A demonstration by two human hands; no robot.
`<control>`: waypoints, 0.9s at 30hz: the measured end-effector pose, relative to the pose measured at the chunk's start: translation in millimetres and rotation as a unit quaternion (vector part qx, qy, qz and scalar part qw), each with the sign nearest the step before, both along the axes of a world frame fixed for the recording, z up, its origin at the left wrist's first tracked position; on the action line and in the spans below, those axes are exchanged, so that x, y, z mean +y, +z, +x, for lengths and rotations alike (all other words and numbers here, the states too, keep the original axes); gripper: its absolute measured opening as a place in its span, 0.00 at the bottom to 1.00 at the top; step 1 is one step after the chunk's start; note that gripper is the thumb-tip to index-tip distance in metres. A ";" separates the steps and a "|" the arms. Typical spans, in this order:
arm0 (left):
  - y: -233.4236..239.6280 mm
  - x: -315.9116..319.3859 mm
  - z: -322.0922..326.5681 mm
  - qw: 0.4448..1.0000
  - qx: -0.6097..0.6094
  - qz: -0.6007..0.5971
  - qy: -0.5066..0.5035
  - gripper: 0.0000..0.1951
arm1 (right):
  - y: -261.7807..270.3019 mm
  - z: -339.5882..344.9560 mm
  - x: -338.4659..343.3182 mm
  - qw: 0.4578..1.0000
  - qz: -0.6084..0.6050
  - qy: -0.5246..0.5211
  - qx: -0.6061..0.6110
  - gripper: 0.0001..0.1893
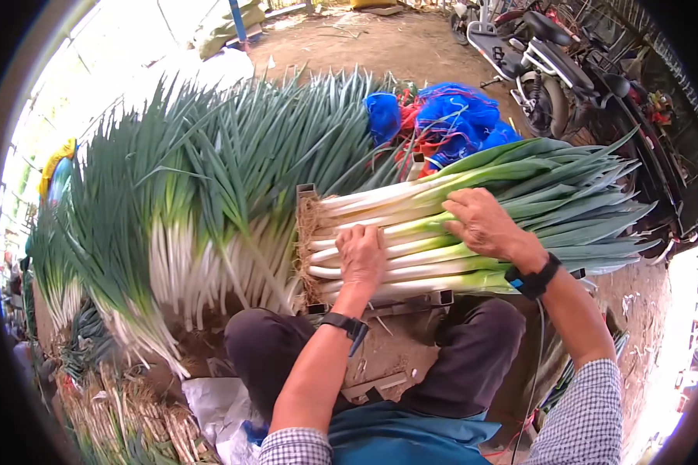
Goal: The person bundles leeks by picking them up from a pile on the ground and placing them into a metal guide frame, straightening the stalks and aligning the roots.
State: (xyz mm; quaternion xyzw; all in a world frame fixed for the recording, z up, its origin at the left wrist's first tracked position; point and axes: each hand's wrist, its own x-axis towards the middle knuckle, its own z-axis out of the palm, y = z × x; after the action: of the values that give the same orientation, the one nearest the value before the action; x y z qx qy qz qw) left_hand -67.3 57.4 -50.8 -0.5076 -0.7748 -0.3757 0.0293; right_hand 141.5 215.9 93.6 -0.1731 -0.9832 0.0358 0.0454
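Observation:
Several large green onions lie side by side across a metal frame, roots to the left and green leaves to the right. My left hand rests on their white stems with its fingers bent down; whether it grips a stem is hidden. Farther right, my right hand touches the stalks where white turns to green, its fingers partly bent. The stringy roots line up near an upright metal piece of the frame. Both my wrists wear black bands.
A big heap of green onions spreads over the ground to the left. Blue mesh netting with red cords lies beyond the frame. Trimmed stalks and a white plastic sheet are at the lower left. A scooter stands at the upper right.

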 end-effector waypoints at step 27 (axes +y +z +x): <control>43.1 -93.4 -120.9 0.882 0.121 -0.318 -0.327 0.09 | -29.6 -0.7 -8.8 0.986 -0.059 0.019 -0.155 0.55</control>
State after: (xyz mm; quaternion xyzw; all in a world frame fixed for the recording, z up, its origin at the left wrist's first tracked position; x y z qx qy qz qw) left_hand -188.2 -36.0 -7.7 -0.7554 -0.6335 -0.0330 -0.1643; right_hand 140.7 207.1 64.0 -0.1605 -0.9776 0.0672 -0.1185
